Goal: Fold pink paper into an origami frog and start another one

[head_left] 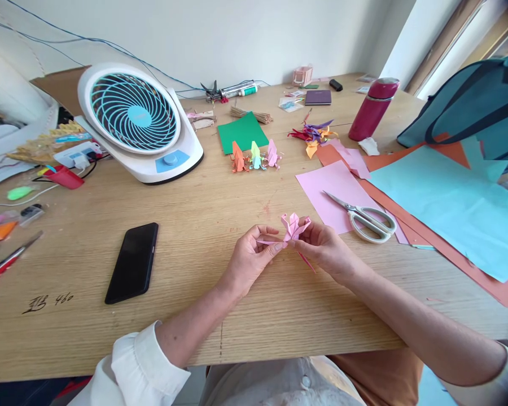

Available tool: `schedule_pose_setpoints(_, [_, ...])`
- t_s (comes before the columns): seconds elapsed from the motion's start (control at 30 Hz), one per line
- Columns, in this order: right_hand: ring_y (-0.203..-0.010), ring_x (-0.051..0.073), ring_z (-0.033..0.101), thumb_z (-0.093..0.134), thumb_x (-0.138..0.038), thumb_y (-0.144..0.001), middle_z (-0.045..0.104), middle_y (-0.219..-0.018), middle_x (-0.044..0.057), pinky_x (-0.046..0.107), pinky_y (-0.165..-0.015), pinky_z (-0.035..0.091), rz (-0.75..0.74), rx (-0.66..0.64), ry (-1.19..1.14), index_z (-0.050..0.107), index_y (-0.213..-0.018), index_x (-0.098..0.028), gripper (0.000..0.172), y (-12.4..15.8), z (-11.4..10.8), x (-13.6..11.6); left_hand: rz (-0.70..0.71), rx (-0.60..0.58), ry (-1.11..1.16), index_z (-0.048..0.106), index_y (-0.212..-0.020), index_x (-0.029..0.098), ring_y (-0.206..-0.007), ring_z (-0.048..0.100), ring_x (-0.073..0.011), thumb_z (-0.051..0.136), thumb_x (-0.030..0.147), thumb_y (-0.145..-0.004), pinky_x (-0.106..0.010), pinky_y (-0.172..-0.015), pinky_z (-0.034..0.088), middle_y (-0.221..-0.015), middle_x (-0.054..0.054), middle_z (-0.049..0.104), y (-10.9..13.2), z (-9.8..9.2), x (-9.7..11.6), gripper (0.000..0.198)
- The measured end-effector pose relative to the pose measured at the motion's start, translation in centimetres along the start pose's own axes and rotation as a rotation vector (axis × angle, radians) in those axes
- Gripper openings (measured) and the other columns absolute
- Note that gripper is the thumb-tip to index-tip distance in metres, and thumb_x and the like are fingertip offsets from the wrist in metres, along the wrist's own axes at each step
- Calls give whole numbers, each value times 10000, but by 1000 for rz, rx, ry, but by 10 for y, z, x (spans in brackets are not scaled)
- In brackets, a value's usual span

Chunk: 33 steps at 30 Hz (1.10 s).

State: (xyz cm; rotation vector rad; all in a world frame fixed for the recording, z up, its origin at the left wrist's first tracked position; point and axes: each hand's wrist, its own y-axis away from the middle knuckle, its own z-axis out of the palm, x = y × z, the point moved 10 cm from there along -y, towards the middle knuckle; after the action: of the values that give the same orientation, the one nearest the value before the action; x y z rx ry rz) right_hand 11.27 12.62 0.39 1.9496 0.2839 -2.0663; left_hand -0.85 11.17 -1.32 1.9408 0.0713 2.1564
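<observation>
Shirt [279, 386]: pale, softly creased cloth with a button, closest to us, on the near side of the scissors [352, 208].
Pink figure [294, 226]: held above the desk [186, 237], left of the scissors and a little nearer us; small, crisp paper, with pleated points on top and slim strips reaching sideways and downward.
Left hand [249, 256]: fingers pinched on a thin strip of the pink figure, the thumb lying along it.
Right hand [328, 251]: fingers clamped on the lower part of the pink figure, thumb at the near side.
Folding done: the body and several limbs have taken form, so we judge the work far along.
Folding left: the slim strips look straight, while the limbs of the standing trio [256, 156] seem bent; we take that shaping to remain, though the fingers hide some of the paper.
Trio: orange, pale green and pink, side by side, beyond the scissors and to their left; angular, with pointed tops and splayed limbs.
Pile [315, 133]: spiky folded paper in red, purple and orange, beyond the scissors; we cannot make out each form.
Pink sheet [328, 189]: smooth, flat, partly under the scissors.
Blue sheet [452, 203]: broad and lightly rippled, right of the scissors, overlapping an orange sheet [497, 290].
Scissors: metal blades, pale looped handles.
</observation>
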Motion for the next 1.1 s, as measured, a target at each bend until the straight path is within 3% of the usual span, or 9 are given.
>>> schedule_pose_setpoints(0.17, [-568, 97, 379, 725, -433, -791, 474, -691, -45, 246, -498, 303, -1, -37, 53, 540, -811, -197, 300, 3, 3, -1, 29, -3, -42, 591, -942, 183, -703, 607, -116, 774, 314, -736, -218, -633, 417, -780, -3, 689, 1, 1, 4, 305])
schedule_pose_setpoints(0.43, [-559, 100, 378, 700, -437, -822, 478, -667, -50, 253, -518, 295, -13, -32, 114, 544, -835, -200, 284, 5, 3, 8, 87, -49, -155, 620, -952, 170, -773, 649, -150, 762, 271, -740, -265, -747, 468, -823, -32, 710, 1, 4, 10, 275])
schedule_pose_setpoints(0.7, [-718, 132, 539, 732, -455, -801, 615, -785, 3, 264, -651, 416, -24, -55, -91, 613, -844, -194, 290, 1, 2, -13, 85, 43, -22, 608, -922, 166, -831, 636, -140, 769, 274, -735, -257, -799, 458, -876, -26, 704, -2, -10, 12, 269])
schedule_pose_setpoints(0.93, [-677, 137, 565, 810, -442, -714, 642, -760, -3, 259, -601, 415, 68, -99, -147, 575, -830, -215, 347, -1, 5, -3, 87, 24, 35, 648, -900, 172, -840, 631, -132, 783, 258, -722, -252, -825, 458, -876, -8, 696, -2, -10, 12, 240])
schedule_pose_setpoints(1.1, [-739, 159, 551, 750, -464, -781, 614, -826, 19, 281, -616, 427, -32, -123, -100, 556, -876, -238, 313, 1, 7, -11, 88, 7, 89, 708, -851, 172, -839, 622, -129, 786, 284, -728, -245, -842, 438, -882, -8, 713, -3, -10, 11, 184])
